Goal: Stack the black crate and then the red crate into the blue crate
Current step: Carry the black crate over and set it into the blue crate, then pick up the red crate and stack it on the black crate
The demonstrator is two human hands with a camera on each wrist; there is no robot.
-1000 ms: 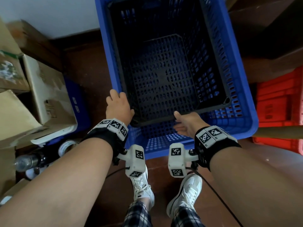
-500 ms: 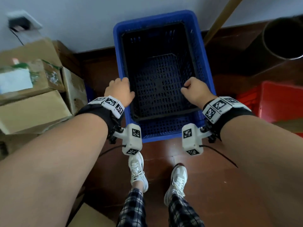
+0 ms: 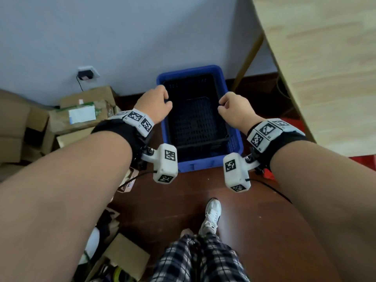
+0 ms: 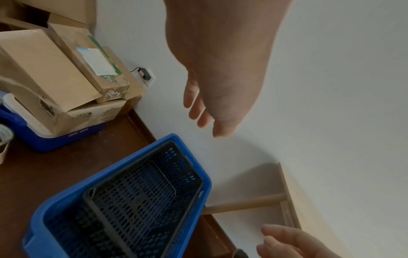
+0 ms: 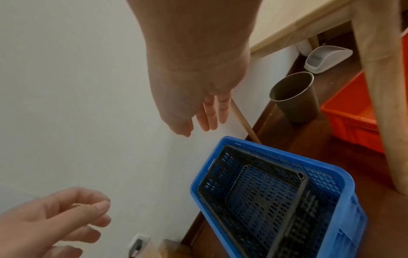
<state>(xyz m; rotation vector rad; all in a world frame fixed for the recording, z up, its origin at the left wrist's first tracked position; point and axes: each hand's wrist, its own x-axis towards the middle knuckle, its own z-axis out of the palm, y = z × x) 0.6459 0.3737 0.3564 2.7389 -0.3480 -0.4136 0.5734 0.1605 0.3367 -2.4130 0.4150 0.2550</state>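
Note:
The blue crate (image 3: 203, 167) stands on the dark floor against the wall, and the black crate (image 3: 195, 123) sits nested inside it. My left hand (image 3: 156, 104) hovers above the crate's left rim and my right hand (image 3: 234, 110) above its right rim. Neither touches it. In the wrist views the left hand (image 4: 220, 78) and the right hand (image 5: 194, 78) hang with relaxed fingers and hold nothing, well above the blue crate (image 4: 99, 176) (image 5: 287, 155). The red crate (image 5: 351, 118) rests on the floor to the right, under the table; only a sliver of it (image 3: 362, 161) shows from the head.
Cardboard boxes (image 3: 81, 115) are piled at the left by the wall. A wooden table (image 3: 325, 68) overhangs at the right, its leg (image 3: 247, 58) beside the blue crate. A metal bin (image 5: 293, 97) stands behind the red crate. My feet (image 3: 211, 214) are just in front.
Both hands let go of the black crate's rim and rose above it. My head lifted away, so the crates look smaller and lower.

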